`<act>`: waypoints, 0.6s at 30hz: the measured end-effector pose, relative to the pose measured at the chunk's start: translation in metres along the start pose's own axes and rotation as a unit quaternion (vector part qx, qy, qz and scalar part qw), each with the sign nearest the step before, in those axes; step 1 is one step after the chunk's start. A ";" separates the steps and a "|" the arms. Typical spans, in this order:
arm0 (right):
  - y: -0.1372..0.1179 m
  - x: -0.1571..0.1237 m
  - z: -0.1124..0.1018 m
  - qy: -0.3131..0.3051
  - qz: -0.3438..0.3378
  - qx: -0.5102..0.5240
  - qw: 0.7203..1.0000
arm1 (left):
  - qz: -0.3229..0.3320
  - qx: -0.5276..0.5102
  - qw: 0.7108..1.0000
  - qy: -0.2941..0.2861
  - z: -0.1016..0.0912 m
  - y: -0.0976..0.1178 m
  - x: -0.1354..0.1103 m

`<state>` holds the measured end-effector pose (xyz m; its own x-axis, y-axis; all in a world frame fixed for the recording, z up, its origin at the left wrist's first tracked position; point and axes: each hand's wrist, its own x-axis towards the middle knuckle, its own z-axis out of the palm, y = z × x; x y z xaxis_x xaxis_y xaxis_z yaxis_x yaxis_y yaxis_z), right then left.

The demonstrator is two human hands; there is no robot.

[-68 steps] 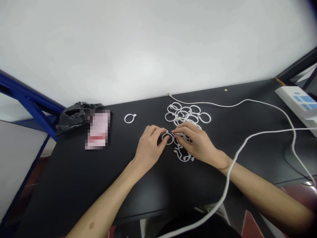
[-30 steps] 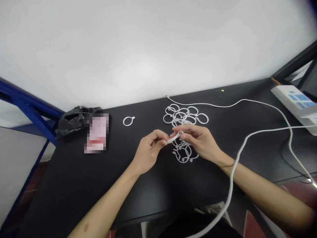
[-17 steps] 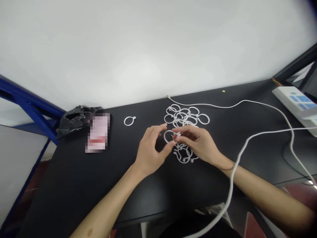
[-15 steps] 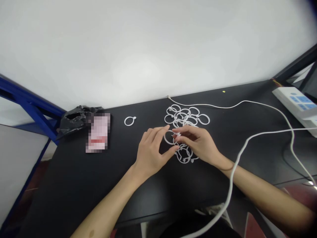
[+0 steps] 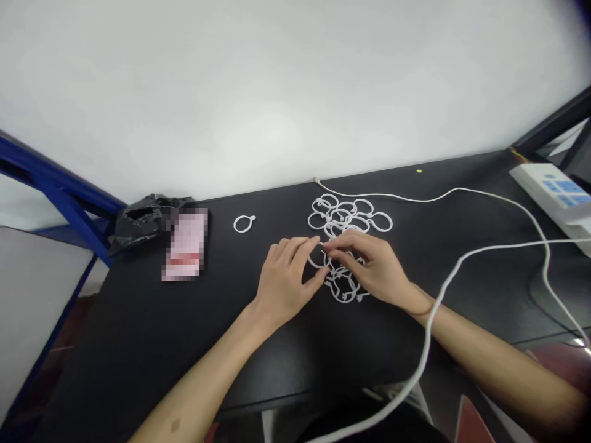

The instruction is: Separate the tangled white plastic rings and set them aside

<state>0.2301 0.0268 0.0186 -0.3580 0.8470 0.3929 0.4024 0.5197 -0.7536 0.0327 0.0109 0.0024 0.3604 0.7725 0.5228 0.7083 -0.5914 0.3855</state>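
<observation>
My left hand and my right hand meet over a black table, both pinching one white plastic ring between their fingertips. The ring sits low, just above the table. A heap of several white rings lies just behind my hands, and more rings show under my right hand. One single white ring lies alone to the left.
A pink card or packet and a crumpled black bag lie at the left. White cables cross the right side, leading to a white power strip. A blue frame stands at the left edge.
The ring was lifted and turned edge-on between both hands a second ago. Since then it has come back down near the table, and my left fingers have closed on it again.
</observation>
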 end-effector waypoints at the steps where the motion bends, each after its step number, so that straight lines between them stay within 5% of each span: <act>1: 0.000 0.000 0.000 0.001 -0.002 -0.005 1.000 | -0.001 -0.002 1.000 -0.002 0.000 0.000 0.000; 12: 0.000 -0.002 0.000 0.011 -0.001 -0.020 1.000 | 0.003 -0.034 0.999 -0.015 -0.001 -0.002 0.001; 18: 0.003 -0.002 -0.001 0.053 0.000 -0.102 0.993 | -0.084 0.060 0.995 -0.003 -0.008 -0.024 0.010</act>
<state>0.2329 0.0272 0.0163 -0.2715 0.8483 0.4545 0.5680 0.5225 -0.6359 0.0144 0.0304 0.0046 0.2342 0.8598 0.4537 0.8265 -0.4218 0.3728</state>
